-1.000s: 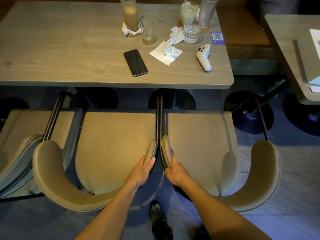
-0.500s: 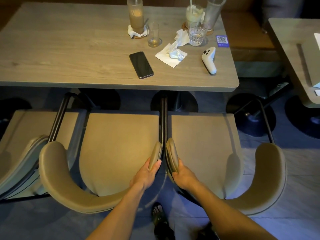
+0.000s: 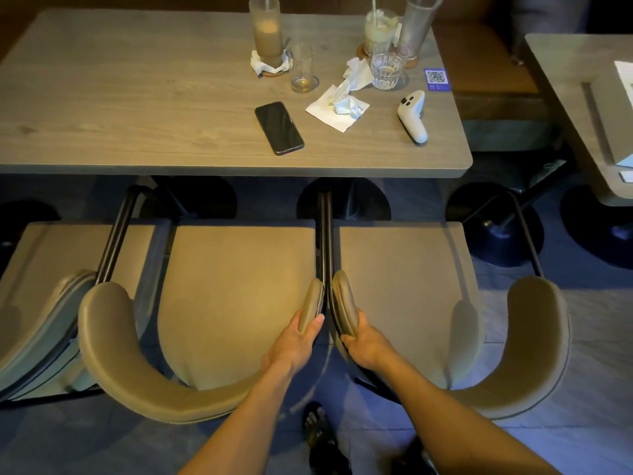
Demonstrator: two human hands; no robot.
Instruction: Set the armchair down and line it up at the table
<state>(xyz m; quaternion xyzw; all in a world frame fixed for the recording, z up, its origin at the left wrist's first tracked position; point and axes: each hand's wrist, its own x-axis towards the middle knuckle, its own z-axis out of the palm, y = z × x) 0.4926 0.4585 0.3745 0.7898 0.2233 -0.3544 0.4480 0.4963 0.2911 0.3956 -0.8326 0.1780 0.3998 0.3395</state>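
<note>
Gripping adjacent armrest tips, the left hand [image 3: 297, 341] curls around the middle armchair [image 3: 236, 293] and the right hand [image 3: 363, 339] around the right armchair [image 3: 404, 286]; both seats face the desk [image 3: 137, 97], side by side.

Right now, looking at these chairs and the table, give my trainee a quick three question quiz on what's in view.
1. True or false: the left hand and right hand grip the same armchair.
2. Which lies nearest the table's front edge? A) the phone B) the QR card C) the tall iced drink
3. Fill in: the white controller lies to the ____ of the crumpled napkin.

Key:
1. False. The left hand holds an armrest of the middle armchair, the right hand an armrest of the right armchair.
2. A
3. right
</note>
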